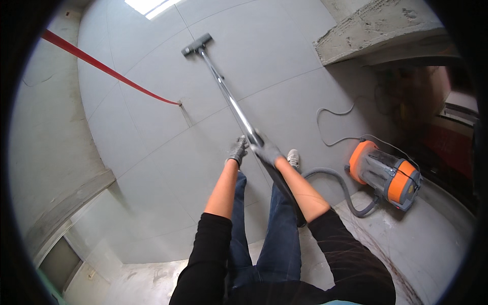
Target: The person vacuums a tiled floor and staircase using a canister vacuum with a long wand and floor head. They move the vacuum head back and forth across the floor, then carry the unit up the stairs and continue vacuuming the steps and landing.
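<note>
My gloved right hand (267,152) is closed round the dark upper part of a vacuum cleaner wand (236,108). The wand's silver tube slants away up and left to a flat grey floor head (197,46), which lies on the grey tiles. Its dark end passes beneath my right forearm. Just left of the wand, my gloved left hand (237,151) is raised with its fingers partly apart, and nothing shows in it. Both hands are slightly blurred.
An orange and grey vacuum cleaner (384,173) is at the right, with a grey hose (343,185) and a thin cord (319,124). A red pole or strap (112,72) meets the floor at the left. Rough concrete (378,30) juts in at upper right.
</note>
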Motion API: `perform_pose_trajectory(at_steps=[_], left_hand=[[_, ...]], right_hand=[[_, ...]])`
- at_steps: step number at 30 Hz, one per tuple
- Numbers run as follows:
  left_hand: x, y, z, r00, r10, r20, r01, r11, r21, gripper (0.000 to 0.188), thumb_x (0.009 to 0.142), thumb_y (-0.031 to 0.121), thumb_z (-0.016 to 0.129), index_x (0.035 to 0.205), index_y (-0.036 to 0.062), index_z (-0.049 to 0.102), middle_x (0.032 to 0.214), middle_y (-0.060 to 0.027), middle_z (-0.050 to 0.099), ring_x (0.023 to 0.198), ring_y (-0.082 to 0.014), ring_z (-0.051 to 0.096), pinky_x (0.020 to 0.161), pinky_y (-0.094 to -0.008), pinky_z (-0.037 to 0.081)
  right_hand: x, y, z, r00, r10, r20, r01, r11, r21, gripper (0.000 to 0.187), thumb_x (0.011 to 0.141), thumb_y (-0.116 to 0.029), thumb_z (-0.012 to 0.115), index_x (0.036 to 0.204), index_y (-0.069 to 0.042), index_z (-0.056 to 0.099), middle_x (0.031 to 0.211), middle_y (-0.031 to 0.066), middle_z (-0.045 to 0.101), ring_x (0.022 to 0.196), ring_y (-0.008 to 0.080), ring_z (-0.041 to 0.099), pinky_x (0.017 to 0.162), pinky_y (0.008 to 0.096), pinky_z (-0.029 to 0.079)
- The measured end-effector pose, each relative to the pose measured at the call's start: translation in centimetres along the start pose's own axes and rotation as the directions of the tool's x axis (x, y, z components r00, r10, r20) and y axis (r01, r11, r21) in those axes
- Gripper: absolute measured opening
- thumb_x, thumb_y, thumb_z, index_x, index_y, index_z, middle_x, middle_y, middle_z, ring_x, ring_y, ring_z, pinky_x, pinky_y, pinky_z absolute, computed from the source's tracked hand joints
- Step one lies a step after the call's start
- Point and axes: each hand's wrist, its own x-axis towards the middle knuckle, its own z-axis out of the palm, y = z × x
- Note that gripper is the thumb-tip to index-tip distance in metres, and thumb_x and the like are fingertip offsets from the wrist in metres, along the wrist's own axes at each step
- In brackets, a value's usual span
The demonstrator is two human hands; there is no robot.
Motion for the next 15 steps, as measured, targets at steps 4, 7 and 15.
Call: perform_pose_trajectory(at_steps=[4, 7, 15], left_hand=[[0.6, -6.3, 4.7, 0.981, -0.101, 0.167, 0.131, 0.975, -0.178, 0.044, 0.089, 0.051, 0.061, 0.105, 0.0099, 0.056, 0.085, -0.0044, 0.061, 0.081, -0.0205, 0.061, 0.063, -0.0403, 0.050], [0.8, -14.0, 9.8, 0.975, -0.218, 0.048, 0.216, 0.976, 0.036, 0.049, 0.089, 0.054, 0.058, 0.094, 0.0049, 0.058, 0.067, -0.0084, 0.057, 0.069, -0.0252, 0.061, 0.062, -0.0473, 0.052], [-13.1, -29.2, 20.6, 0.948, -0.303, -0.097, 0.304, 0.953, 0.004, 0.035, 0.090, 0.021, 0.063, 0.107, 0.0018, 0.038, 0.068, -0.0149, 0.058, 0.051, -0.0270, 0.061, 0.040, -0.0415, 0.050]], right_hand=[[-17.9, 4.8, -4.3, 0.971, 0.228, 0.071, -0.230, 0.973, 0.019, 0.072, 0.082, -0.030, 0.066, 0.146, -0.020, 0.034, 0.132, 0.0217, 0.053, 0.121, 0.0314, 0.053, 0.102, 0.0379, 0.041], [-29.9, 6.5, -7.2, 0.940, 0.313, 0.136, -0.325, 0.942, 0.082, 0.076, 0.081, -0.031, 0.068, 0.147, -0.021, 0.032, 0.131, 0.0210, 0.053, 0.119, 0.0338, 0.054, 0.100, 0.0387, 0.042], [-45.6, 8.5, -13.6, 0.733, 0.646, 0.212, -0.602, 0.762, -0.239, 0.085, 0.079, -0.035, 0.070, 0.149, -0.022, 0.025, 0.130, 0.0187, 0.055, 0.116, 0.0374, 0.055, 0.098, 0.0403, 0.044]])
